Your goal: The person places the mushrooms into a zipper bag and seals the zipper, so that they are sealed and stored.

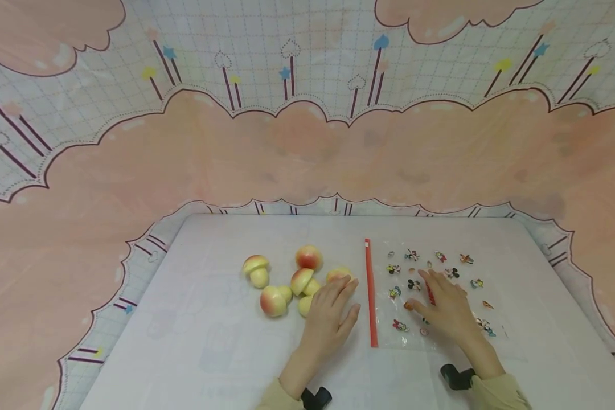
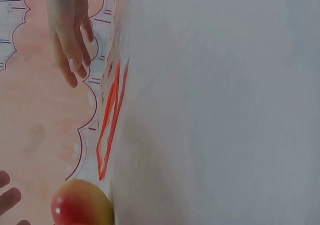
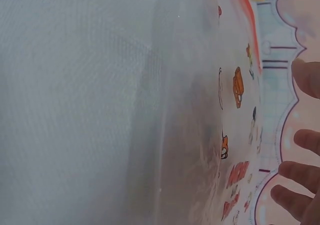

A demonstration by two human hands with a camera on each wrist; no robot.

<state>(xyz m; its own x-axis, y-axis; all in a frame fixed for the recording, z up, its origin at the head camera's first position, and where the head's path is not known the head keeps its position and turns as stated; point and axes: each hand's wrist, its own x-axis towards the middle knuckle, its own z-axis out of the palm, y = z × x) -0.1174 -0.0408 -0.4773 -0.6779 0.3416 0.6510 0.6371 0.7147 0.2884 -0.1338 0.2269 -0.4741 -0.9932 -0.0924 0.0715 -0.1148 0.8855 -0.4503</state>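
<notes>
In the head view my left hand point(image 1: 329, 316) is over the right side of a group of yellow-and-red toy mushrooms point(image 1: 274, 300), its fingers loosely extended. Its fingertips overlap one mushroom point(image 1: 340, 274), while the hand partly hides another point(image 1: 304, 306). My right hand point(image 1: 443, 304) spreads its fingers over a clear zip bag point(image 1: 389, 336) printed with small cartoon figures. A red zip strip point(image 1: 371, 296) runs along the bag's left edge. In the right wrist view, fingers point(image 3: 300, 175) show apart from the bag, with nothing gripped.
A white table point(image 1: 184, 353) carries the mushrooms on the left and the bag on the right. Behind it hangs a pink cloth point(image 1: 338, 154) with cloud shapes. Black wrist mounts point(image 1: 457, 377) sit at both wrists.
</notes>
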